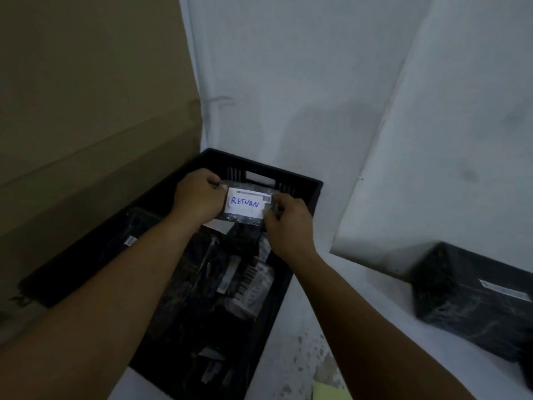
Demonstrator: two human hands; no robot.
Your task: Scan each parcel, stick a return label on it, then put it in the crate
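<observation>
A small dark parcel (248,219) wrapped in shiny plastic is held over the far end of the black plastic crate (314,187). On its top face sits a white label (246,204) with "RETURN" handwritten in blue. My left hand (199,197) grips the parcel's left edge, fingers curled over it. My right hand (288,223) pinches its right edge. The crate holds several other dark wrapped parcels (230,284) with white barcode stickers.
A tall brown cardboard box (86,111) stands against the crate's left side. White walls meet in a corner behind. A black wrapped parcel (473,301) lies on a white ledge at the right. A pale yellow sheet (331,392) shows at the bottom edge.
</observation>
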